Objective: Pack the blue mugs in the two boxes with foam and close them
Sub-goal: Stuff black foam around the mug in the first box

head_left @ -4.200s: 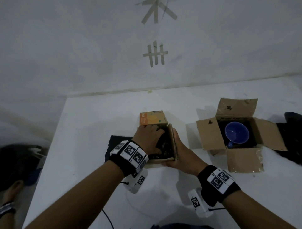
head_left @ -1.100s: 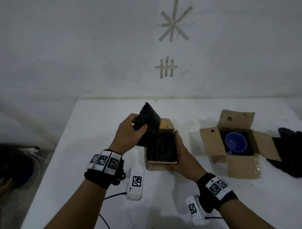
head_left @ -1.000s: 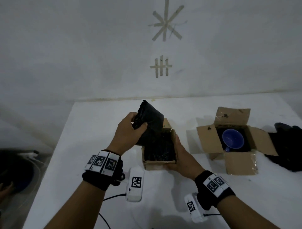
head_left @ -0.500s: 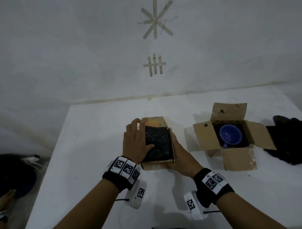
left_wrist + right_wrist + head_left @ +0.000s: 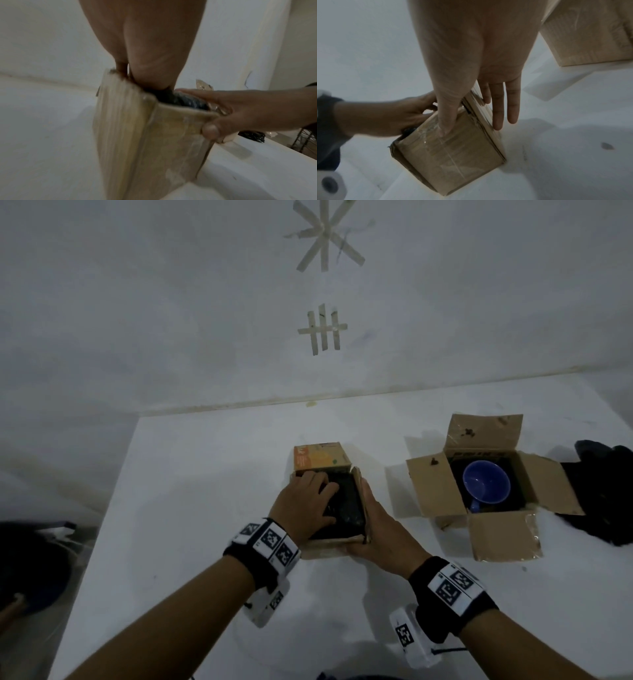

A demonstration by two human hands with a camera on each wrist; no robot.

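The left cardboard box (image 5: 325,551) stands on the white table with its orange far flap (image 5: 320,460) up. A black foam piece (image 5: 346,508) fills its top; whatever is under it is hidden. My left hand (image 5: 310,501) lies on the foam and presses down into the box (image 5: 145,142). My right hand (image 5: 373,522) steadies the box: its straight fingers (image 5: 498,108) lie flat along the right flap and the thumb rests on the near wall (image 5: 453,155). The right box (image 5: 503,535) stands open with a blue mug (image 5: 486,481) upright in dark foam.
More black foam (image 5: 606,494) lies at the table's right end beside the open box. The table's left edge (image 5: 102,525) drops to dark objects on the floor. A wall with tape marks stands behind the table.
A second ago my left hand held the black foam piece above the left box. The foam now sits in the box under that hand. My right hand stayed on the box.
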